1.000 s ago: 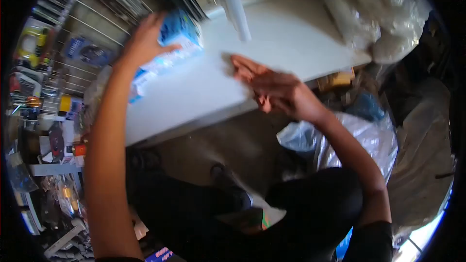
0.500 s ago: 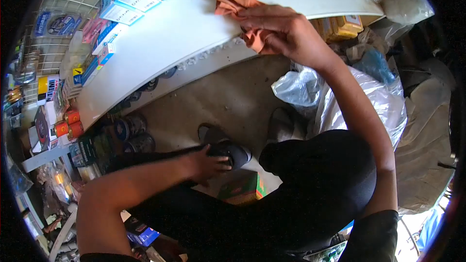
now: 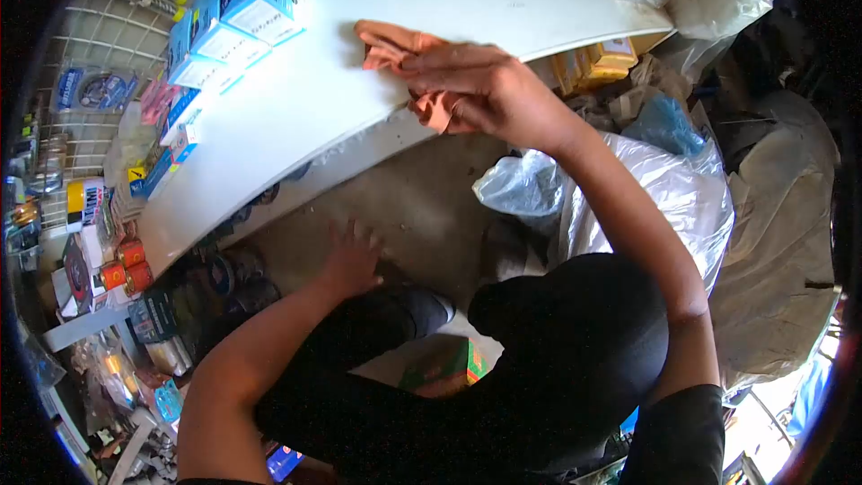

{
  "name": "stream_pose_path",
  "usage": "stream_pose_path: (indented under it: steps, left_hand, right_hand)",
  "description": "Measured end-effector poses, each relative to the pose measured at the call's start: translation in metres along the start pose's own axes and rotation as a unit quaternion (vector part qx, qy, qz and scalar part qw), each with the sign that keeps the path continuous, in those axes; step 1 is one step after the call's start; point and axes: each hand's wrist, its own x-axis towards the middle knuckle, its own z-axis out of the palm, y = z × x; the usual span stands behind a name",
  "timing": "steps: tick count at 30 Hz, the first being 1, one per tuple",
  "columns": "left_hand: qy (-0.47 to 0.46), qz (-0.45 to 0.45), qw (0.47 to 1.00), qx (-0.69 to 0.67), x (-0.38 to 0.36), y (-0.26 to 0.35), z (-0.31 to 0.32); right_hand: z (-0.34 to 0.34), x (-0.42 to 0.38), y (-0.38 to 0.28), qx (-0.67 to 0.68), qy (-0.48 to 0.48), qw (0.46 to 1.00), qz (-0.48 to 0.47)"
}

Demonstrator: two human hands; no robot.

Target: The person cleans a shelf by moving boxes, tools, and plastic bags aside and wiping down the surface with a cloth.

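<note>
An orange-brown cloth is bunched up in my right hand at the near edge of a white shelf board. Its loose end lies over the white surface, while folds of it stick out below my fingers. My left hand holds nothing; its fingers are spread above the floor, in front of my knee. The left hand is a little blurred and sits below the shelf's edge, apart from it.
Blue-and-white boxes stand at the shelf's left end. Packaged goods hang on a wire rack. Red cans are at the left. Plastic bags and brown sheeting lie on the right. A green-and-red box sits between my legs.
My left hand has lifted off my leg and moved forward, its fingers spreading. The view has shifted; my right hand still grips the cloth over the shelf's edge.
</note>
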Motion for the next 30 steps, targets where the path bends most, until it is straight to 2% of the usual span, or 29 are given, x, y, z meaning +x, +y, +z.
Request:
stream_pose_path:
  steps: [2, 4, 6, 7, 9, 10, 12, 13, 15, 16, 17, 19, 20, 21, 22, 23, 24, 25, 26, 27, 29, 30]
  left_hand:
    - [-0.102, 0.148, 0.980, -0.086, -0.009, 0.013, -0.008]
    - [-0.145, 0.364, 0.916, -0.092, -0.033, 0.041, -0.004]
    - [-0.237, 0.428, 0.869, 0.068, -0.044, 0.041, -0.003]
    - [-0.230, 0.433, 0.868, 0.080, -0.042, 0.034, -0.008]
    - [-0.142, 0.286, 0.946, 0.060, -0.037, 0.017, -0.025]
    - [-0.131, 0.291, 0.945, 0.068, -0.028, 0.006, -0.009]
    - [-0.051, 0.178, 0.983, -0.005, -0.003, -0.009, 0.033]
    - [-0.042, 0.182, 0.982, 0.001, 0.002, -0.008, 0.020]
    - [-0.012, 0.233, 0.965, 0.117, 0.007, -0.002, -0.017]
    - [-0.098, 0.360, 0.926, -0.061, 0.024, 0.007, 0.002]
    - [-0.183, 0.468, 0.832, -0.235, 0.034, 0.020, 0.029]
    - [-0.241, 0.440, 0.865, 0.025, -0.004, 0.051, 0.031]
    - [-0.235, 0.440, 0.866, 0.027, -0.004, 0.051, 0.025]
    - [-0.227, 0.395, 0.890, 0.029, -0.002, 0.050, 0.019]
    - [-0.219, 0.347, 0.911, 0.033, 0.000, 0.046, 0.013]
    - [-0.210, 0.346, 0.914, 0.039, 0.005, 0.035, 0.007]
    - [-0.157, 0.289, 0.944, 0.023, 0.010, 0.022, 0.000]
    - [-0.100, 0.230, 0.968, 0.005, 0.018, 0.014, -0.006]
    - [-0.088, 0.230, 0.969, 0.005, 0.023, 0.012, -0.029]
    - [-0.180, 0.217, 0.955, -0.092, 0.027, 0.009, -0.067]
    - [-0.262, 0.199, 0.926, -0.185, 0.021, 0.011, -0.112]
    - [-0.090, 0.286, 0.931, -0.206, 0.015, 0.013, -0.124]
  right_hand:
    - [0.000, 0.001, 0.003, 0.012, 0.002, 1.000, -0.008]
    - [0.000, 0.001, 0.002, 0.036, 0.018, 0.999, -0.029]
    - [-0.002, 0.001, -0.001, 0.038, 0.016, 0.999, -0.017]
    - [-0.003, 0.000, -0.003, 0.030, 0.013, 0.999, -0.016]
    - [-0.004, -0.001, -0.004, -0.001, 0.018, 0.999, -0.041]
    - [-0.004, -0.001, -0.004, -0.014, 0.020, 0.999, -0.042]
    - [-0.005, -0.005, -0.004, -0.061, 0.003, 0.997, -0.035]
    - [-0.006, -0.006, -0.005, -0.073, 0.003, 0.997, -0.036]
    - [-0.006, -0.008, -0.006, -0.110, -0.010, 0.994, -0.021]
    - [-0.006, -0.007, -0.006, -0.112, -0.011, 0.993, -0.026]
    - [-0.006, -0.009, -0.007, -0.120, -0.010, 0.992, -0.028]
    - [-0.010, -0.010, -0.009, -0.140, -0.004, 0.990, -0.022]
    - [-0.018, -0.009, -0.008, -0.162, -0.004, 0.986, -0.048]
    - [-0.028, -0.008, -0.010, -0.167, -0.009, 0.984, -0.053]
    - [-0.040, -0.007, -0.013, -0.158, -0.059, 0.985, -0.024]
    - [-0.054, -0.005, -0.017, -0.152, -0.107, 0.983, 0.004]
    - [-0.071, -0.004, -0.027, -0.145, -0.135, 0.979, 0.044]
    - [-0.081, -0.008, -0.032, -0.155, -0.138, 0.978, 0.038]
    - [-0.087, -0.017, -0.040, -0.143, -0.044, 0.984, 0.101]
    - [-0.093, -0.025, -0.046, -0.128, 0.052, 0.977, 0.160]
    - [-0.105, -0.044, -0.061, -0.148, 0.141, 0.946, 0.251]
    - [-0.111, -0.062, -0.064, -0.186, 0.162, 0.928, 0.279]
